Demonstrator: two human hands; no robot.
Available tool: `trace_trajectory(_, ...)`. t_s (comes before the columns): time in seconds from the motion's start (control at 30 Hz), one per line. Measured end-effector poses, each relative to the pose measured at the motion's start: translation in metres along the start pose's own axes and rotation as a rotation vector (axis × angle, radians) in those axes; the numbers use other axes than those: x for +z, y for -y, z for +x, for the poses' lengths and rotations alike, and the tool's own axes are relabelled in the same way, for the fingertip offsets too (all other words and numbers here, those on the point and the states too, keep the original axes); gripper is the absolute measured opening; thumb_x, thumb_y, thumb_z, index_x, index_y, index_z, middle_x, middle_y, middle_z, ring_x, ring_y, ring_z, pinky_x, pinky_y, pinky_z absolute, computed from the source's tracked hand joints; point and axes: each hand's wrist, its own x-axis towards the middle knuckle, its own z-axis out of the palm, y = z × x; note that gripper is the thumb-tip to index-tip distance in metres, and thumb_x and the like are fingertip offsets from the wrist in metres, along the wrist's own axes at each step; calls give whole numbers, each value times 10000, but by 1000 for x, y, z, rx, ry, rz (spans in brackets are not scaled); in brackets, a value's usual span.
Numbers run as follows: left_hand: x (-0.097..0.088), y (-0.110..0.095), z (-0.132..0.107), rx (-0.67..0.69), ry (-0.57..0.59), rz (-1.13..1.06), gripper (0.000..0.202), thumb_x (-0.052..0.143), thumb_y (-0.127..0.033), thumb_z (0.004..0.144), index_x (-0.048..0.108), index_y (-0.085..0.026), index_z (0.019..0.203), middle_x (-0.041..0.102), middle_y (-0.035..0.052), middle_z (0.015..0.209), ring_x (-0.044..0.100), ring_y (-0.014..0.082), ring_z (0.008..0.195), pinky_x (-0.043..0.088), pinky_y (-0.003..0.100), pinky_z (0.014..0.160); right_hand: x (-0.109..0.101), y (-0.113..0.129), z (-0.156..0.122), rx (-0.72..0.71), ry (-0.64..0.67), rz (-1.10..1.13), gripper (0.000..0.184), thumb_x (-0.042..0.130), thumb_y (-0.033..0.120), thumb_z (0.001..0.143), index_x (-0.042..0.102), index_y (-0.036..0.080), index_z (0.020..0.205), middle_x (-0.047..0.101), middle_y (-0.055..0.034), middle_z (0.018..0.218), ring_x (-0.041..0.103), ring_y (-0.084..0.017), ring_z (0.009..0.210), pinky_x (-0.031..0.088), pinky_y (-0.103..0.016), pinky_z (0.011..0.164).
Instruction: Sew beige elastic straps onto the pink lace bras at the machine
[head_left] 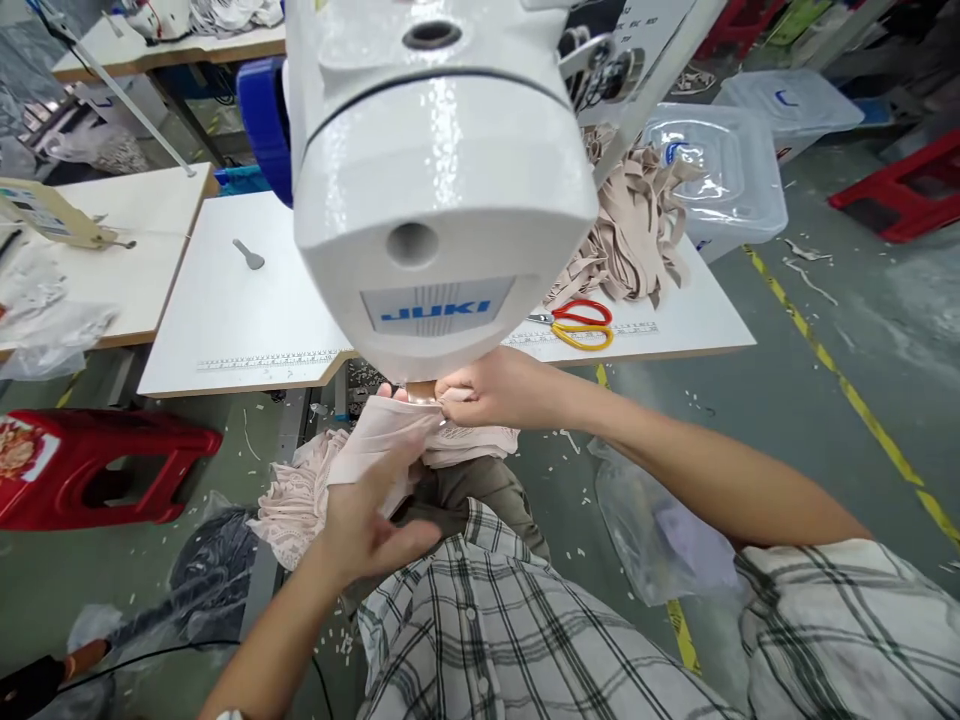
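Observation:
Under the head of the white sewing machine (446,180), a pale pink piece of fabric (375,430) lies at the needle area, which the head partly hides. My right hand (502,390) is closed beside it, fingers pinching the fabric's edge. Slightly blurred, my left hand (367,520) has the fabric between its fingers: one finger lies over it, other fingertips show past its far edge, and the thumb stands apart. Gathered pink lace-like fabric (304,490) hangs at the left, with more across my lap.
On the white table (247,300) lie a small grey tool (249,255), scissors with red and yellow handles (581,325) and a heap of beige strips (630,230). Clear plastic bins (720,170) stand at right. A red stool (97,470) is at left.

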Motion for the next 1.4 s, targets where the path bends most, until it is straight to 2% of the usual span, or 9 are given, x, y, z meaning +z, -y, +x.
trace_trajectory(0.13, -20, 34, 15, 280, 306, 552, 698, 720, -321, 857, 432, -319, 1493, 639, 115, 1335, 647, 304, 1149, 474, 446, 1062, 4, -2, 9, -47, -56, -51, 134, 595, 216, 759, 627, 191, 631, 558, -5, 586, 465, -147, 634, 279, -287, 610)
trace_trajectory(0.4, -30, 53, 31, 328, 442, 887, 574, 683, -377, 876, 544, -281, 1425, 728, 110, 1034, 684, 279, 883, 563, 381, 878, 3, -6, 7, -85, -61, -90, 203, 564, 240, 829, 642, 189, 649, 561, 0, 577, 470, -137, 602, 311, -279, 590)
trace_trajectory(0.57, -16, 31, 25, 150, 327, 790, 594, 646, -298, 904, 476, -301, 1473, 743, 52, 903, 674, 208, 743, 545, 257, 705, 27, -26, -5, -162, -311, -104, 234, 574, 325, 920, 701, 230, 1092, 687, -78, 1098, 603, -229, 990, 436, -337, 827)
trace_trajectory(0.63, -9, 21, 24, 92, 300, 731, 585, 641, -283, 908, 479, -315, 1469, 751, 41, 954, 684, 205, 771, 538, 252, 737, 40, -35, -9, -200, -450, -123, 232, 567, 325, 940, 704, 245, 1109, 656, -93, 1208, 574, -253, 1115, 427, -380, 911)
trace_trajectory(0.83, 4, 12, 19, 82, 217, 848, 642, 653, -311, 895, 435, -306, 1498, 743, 74, 1074, 684, 260, 908, 517, 312, 849, 43, -35, -8, -165, -477, 0, 188, 583, 298, 933, 766, 259, 924, 718, -53, 1003, 620, -234, 1009, 457, -361, 836)
trace_trajectory(1.03, 15, 7, 16, -3, 171, 921, 637, 638, -317, 897, 434, -300, 1500, 716, 134, 1118, 644, 354, 1057, 467, 461, 980, 47, -39, -10, -199, -508, -73, 196, 567, 317, 955, 755, 262, 976, 718, -49, 1015, 618, -222, 1027, 459, -366, 890)
trace_trajectory(1.2, 8, -1, 20, 81, 212, 954, 657, 630, -308, 900, 402, -288, 1516, 730, 96, 1118, 692, 269, 854, 520, 350, 824, 69, -51, -16, -387, -676, -224, 253, 501, 193, 951, 679, 266, 1116, 720, -42, 1051, 632, -188, 998, 479, -359, 878)
trace_trajectory(1.3, -8, -2, 23, -31, 342, 806, 627, 603, -328, 925, 389, -321, 1515, 750, 16, 943, 631, 157, 582, 477, 238, 586, 68, -48, -16, -436, -728, -323, 293, 497, 105, 908, 682, 267, 1067, 729, -25, 1020, 622, -187, 1035, 468, -358, 905)
trace_trajectory(1.4, -24, 1, 29, -29, 464, 752, 563, 559, -331, 952, 416, -341, 1496, 733, -20, 827, 547, 114, 486, 418, 199, 514, 62, -42, -16, -407, -706, -377, 283, 511, 92, 891, 703, 271, 996, 729, -19, 945, 604, -198, 1052, 446, -369, 931)
